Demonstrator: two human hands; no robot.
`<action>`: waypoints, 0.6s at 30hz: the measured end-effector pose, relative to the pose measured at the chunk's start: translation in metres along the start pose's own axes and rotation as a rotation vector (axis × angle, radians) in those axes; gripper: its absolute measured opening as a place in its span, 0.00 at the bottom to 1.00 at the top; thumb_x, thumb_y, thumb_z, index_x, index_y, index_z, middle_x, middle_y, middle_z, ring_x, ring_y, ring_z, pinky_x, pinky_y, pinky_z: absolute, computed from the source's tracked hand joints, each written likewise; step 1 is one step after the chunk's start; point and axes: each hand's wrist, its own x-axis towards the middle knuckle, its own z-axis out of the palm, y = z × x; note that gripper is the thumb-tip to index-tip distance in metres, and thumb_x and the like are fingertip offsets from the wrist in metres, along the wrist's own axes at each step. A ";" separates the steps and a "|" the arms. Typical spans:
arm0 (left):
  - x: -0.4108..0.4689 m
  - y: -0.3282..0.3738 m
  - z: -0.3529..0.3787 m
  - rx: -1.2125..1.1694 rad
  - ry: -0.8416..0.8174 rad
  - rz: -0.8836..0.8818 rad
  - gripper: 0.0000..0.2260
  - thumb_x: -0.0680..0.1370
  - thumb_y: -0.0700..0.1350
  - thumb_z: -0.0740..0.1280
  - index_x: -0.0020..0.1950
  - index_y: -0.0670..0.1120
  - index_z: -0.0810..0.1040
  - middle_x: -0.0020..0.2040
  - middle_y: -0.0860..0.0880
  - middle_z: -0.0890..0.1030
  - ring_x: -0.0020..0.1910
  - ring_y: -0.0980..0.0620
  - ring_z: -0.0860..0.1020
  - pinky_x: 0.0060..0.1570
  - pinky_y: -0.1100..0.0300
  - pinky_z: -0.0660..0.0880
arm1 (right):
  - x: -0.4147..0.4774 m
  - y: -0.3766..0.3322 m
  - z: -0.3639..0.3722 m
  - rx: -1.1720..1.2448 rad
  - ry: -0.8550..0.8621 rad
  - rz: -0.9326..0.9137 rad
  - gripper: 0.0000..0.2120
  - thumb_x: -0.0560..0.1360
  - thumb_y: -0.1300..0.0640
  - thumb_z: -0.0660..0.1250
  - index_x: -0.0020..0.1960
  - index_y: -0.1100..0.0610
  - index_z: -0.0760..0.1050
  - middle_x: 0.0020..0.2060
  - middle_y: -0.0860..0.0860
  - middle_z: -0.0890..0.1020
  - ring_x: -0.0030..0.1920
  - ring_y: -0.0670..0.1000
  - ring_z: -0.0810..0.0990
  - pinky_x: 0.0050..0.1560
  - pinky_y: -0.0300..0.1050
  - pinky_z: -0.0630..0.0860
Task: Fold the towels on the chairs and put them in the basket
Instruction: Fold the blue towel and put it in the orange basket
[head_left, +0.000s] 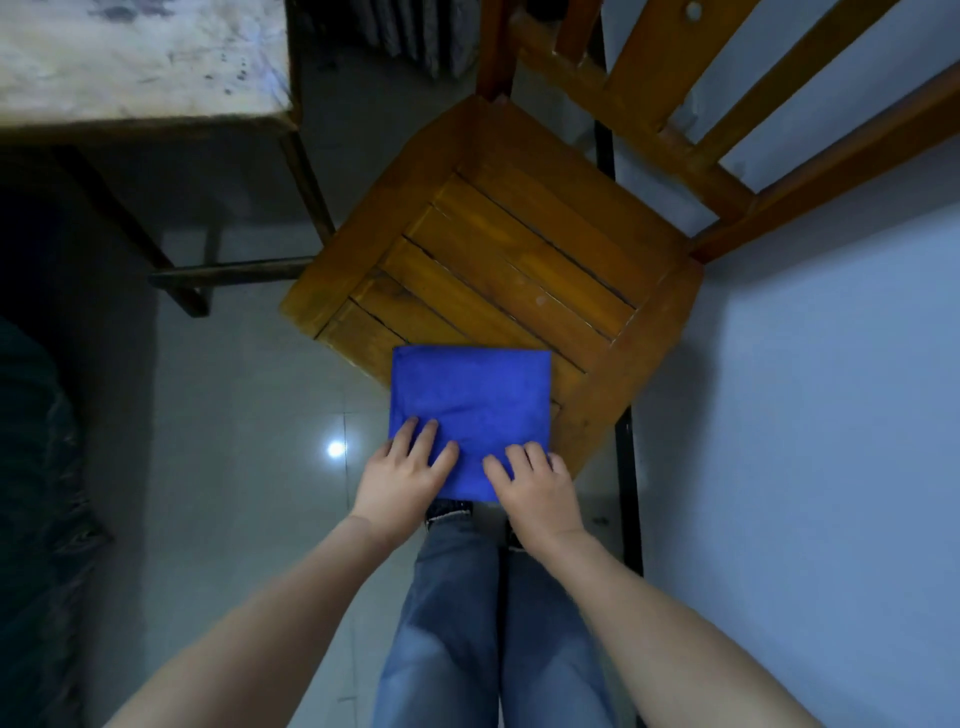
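At lower centre, a left hand (402, 475) and right hand (537, 486) press flat-fingered on a blue towel (470, 410) already folded square on the wooden chair (519, 260) corner, with basketing apparently left; no basket is visible.

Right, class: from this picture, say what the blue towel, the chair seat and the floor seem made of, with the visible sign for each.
Blue towel: soft cloth, probably microfibre or terry; matte, faintly napped.
Chair seat: varnished wood; slats with gaps, amber sheen.
Floor: likely glazed tile; mirrors a lamp, shows joint lines.
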 end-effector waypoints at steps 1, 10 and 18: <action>-0.005 0.000 -0.006 -0.015 0.000 -0.014 0.26 0.47 0.38 0.81 0.44 0.42 0.84 0.44 0.37 0.83 0.41 0.37 0.83 0.29 0.54 0.78 | -0.001 0.001 -0.008 0.009 0.037 -0.038 0.09 0.60 0.60 0.72 0.40 0.52 0.82 0.31 0.50 0.80 0.33 0.53 0.79 0.33 0.39 0.75; -0.017 0.017 -0.140 -0.088 0.192 -0.032 0.33 0.51 0.34 0.78 0.52 0.43 0.68 0.43 0.40 0.83 0.38 0.42 0.82 0.25 0.60 0.76 | 0.011 0.031 -0.159 -0.065 0.362 -0.174 0.11 0.68 0.66 0.60 0.33 0.55 0.78 0.26 0.51 0.75 0.27 0.54 0.75 0.28 0.39 0.72; -0.003 0.015 -0.330 0.105 0.590 0.032 0.20 0.59 0.33 0.75 0.50 0.40 0.80 0.45 0.38 0.83 0.40 0.39 0.82 0.29 0.55 0.77 | 0.027 0.066 -0.345 -0.159 0.637 -0.245 0.05 0.66 0.66 0.69 0.41 0.59 0.80 0.34 0.57 0.80 0.35 0.56 0.80 0.35 0.43 0.78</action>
